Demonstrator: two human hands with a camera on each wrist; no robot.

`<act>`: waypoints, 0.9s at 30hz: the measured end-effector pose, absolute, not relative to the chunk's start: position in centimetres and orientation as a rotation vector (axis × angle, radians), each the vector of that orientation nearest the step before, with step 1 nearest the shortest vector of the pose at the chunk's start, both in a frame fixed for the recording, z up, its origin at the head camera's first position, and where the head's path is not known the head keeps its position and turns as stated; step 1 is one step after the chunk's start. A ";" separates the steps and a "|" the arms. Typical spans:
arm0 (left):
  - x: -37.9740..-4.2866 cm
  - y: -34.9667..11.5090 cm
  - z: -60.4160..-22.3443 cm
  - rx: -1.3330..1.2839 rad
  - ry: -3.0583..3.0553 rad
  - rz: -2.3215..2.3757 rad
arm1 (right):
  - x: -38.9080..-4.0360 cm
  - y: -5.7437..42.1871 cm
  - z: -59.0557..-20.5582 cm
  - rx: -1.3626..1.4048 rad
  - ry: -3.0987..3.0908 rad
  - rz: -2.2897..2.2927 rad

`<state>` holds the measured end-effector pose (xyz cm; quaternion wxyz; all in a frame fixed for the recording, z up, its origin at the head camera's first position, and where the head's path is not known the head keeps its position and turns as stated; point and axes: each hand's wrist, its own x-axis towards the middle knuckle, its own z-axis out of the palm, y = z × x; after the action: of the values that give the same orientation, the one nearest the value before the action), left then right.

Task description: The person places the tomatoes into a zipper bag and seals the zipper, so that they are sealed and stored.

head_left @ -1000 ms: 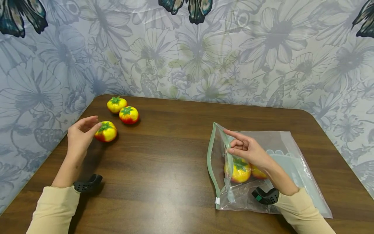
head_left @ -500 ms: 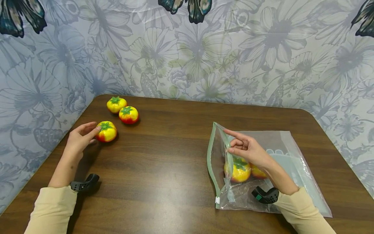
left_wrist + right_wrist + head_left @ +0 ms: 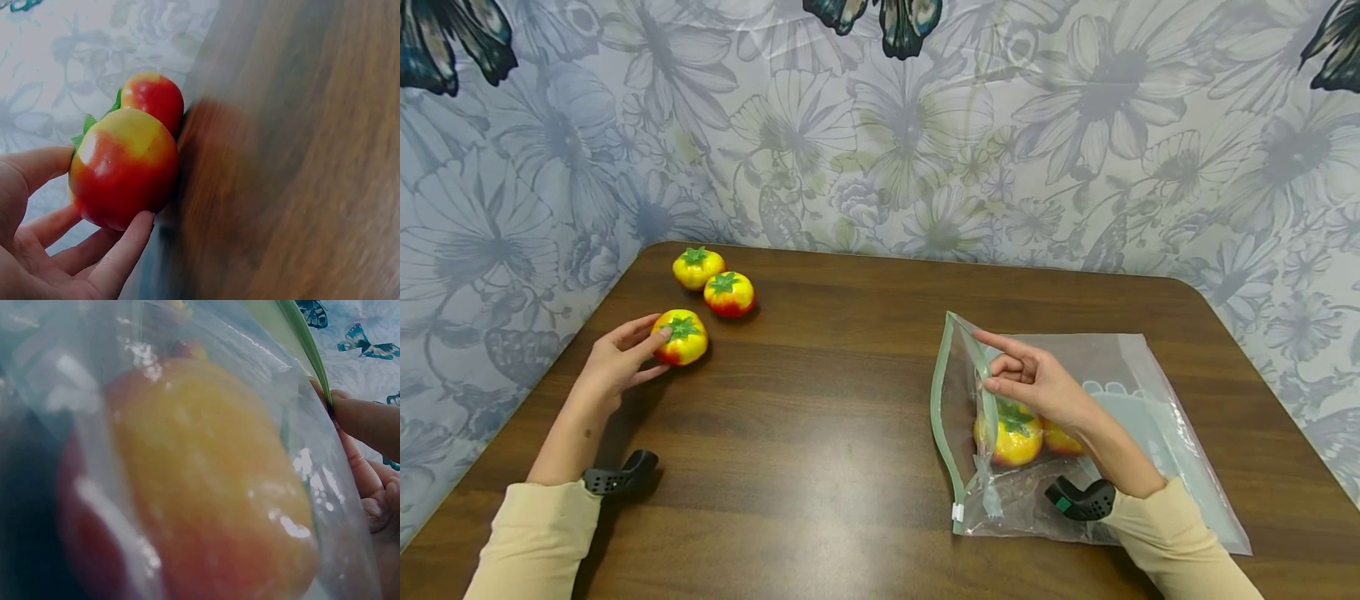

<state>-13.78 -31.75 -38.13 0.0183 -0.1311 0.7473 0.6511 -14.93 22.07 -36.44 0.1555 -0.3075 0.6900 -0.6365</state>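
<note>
My left hand (image 3: 617, 358) grips a yellow-and-red persimmon-like fruit (image 3: 682, 338) with a green leafy top, at the left of the table. In the left wrist view, thumb and fingers surround this fruit (image 3: 125, 172); whether it touches the wood is unclear. My right hand (image 3: 1041, 387) pinches the green-edged mouth of a clear slider bag (image 3: 1105, 358) between thumb and fingers, holding it parted. Inside the bag lie two similar fruits, the nearer fruit (image 3: 1018, 437) and another fruit (image 3: 1062, 442) partly hidden by the wrist. The right wrist view shows a bagged fruit (image 3: 206, 481) through the plastic.
Two more such fruits, a yellow fruit (image 3: 698, 268) and a redder fruit (image 3: 730, 295), sit close together near the far left corner of the brown wooden table (image 3: 820, 433). A floral-patterned backdrop (image 3: 880, 158) stands behind the table. The bag's white slider (image 3: 958, 512) is at its near corner.
My left hand has come around the fruit, its fingers reaching beneath and its thumb on top, and has shifted it slightly right. The right hand and bag have stayed put.
</note>
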 end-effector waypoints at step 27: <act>-13.3 -27.9 -36.2 -0.217 2.376 1.991 | -15.1 22.2 -36.4 -0.876 1.984 -1.812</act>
<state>-13.28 -27.91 -36.18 0.0171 -0.0697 0.7645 0.6406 -15.10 22.15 -36.36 0.1572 -0.3062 0.6934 -0.6331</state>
